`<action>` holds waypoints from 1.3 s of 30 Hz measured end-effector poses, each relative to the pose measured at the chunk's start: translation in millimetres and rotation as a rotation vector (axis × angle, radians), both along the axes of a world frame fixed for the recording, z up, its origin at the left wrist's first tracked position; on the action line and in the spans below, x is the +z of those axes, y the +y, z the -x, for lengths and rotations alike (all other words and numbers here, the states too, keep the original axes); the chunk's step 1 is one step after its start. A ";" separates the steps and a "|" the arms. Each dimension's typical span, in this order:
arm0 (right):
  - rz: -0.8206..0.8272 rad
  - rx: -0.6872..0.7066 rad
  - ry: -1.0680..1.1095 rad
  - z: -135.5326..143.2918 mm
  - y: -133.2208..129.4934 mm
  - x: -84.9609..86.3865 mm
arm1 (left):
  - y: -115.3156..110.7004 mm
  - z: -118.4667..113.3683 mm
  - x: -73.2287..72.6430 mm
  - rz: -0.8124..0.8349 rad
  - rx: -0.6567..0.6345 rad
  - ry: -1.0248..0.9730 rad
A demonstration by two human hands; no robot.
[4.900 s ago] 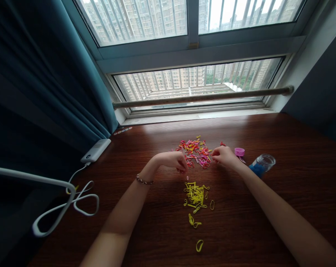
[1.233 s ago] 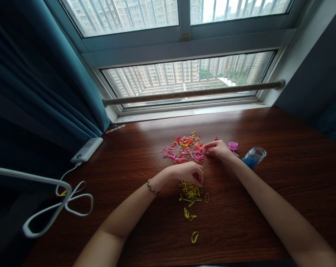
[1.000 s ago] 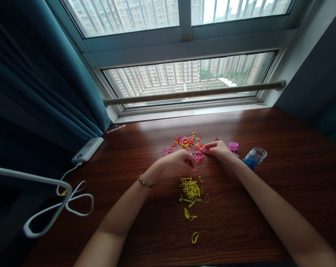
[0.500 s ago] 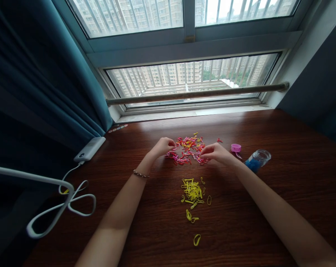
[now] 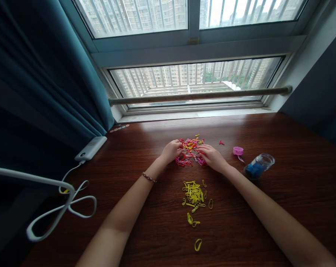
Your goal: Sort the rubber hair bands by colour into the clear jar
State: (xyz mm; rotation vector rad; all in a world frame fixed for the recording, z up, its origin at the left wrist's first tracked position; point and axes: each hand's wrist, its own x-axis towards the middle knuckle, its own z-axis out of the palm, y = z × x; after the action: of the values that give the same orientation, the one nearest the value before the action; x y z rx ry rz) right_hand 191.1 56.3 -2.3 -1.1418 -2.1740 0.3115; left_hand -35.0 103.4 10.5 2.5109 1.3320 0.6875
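Note:
A loose heap of small pink, red and orange rubber bands (image 5: 189, 155), with a few yellow ones mixed in, lies on the brown wooden table (image 5: 156, 237). My left hand (image 5: 172, 151) is at the heap's left edge, fingers bent with a gap to the thumb. From the right, my right hand (image 5: 211, 157) reaches over the heap, its fingers stretched out and touching the bands. I see no band held in either hand. Closer to me is a separate pile of yellow rubber bands (image 5: 193, 193), with several stray ones below it.
Right of my hands, a clear jar (image 5: 264, 161) with blue contents lies tipped beside a pink lid (image 5: 238, 151). A few red bands (image 5: 221, 142) lie apart. A white power bank (image 5: 91, 148) with a cable sits left, by the blue curtain (image 5: 81, 74). A window backs the table.
My two hands have come closer together around the coloured heap, which looks narrower. My right fingers have straightened out. The view has shifted slightly.

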 end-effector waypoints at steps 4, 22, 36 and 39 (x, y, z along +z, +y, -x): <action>-0.066 0.023 -0.111 14.2 11.3 -14.7 | -6.0 -8.1 -7.3 -0.036 0.029 0.014; -0.095 -0.008 0.013 16.8 13.8 -19.8 | 3.1 -3.9 -8.3 0.109 0.066 -0.260; -0.078 0.033 -0.024 16.1 15.1 -20.6 | 2.4 3.0 13.6 0.584 0.043 -0.709; -0.084 0.008 0.089 15.1 14.8 -18.8 | -1.4 6.3 21.3 0.686 -0.053 -0.626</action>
State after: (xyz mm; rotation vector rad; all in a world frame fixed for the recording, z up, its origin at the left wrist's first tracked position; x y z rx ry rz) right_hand 176.1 71.0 -21.1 -1.0535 -2.0942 0.2665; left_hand -41.3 102.0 31.8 1.6004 1.0241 0.7523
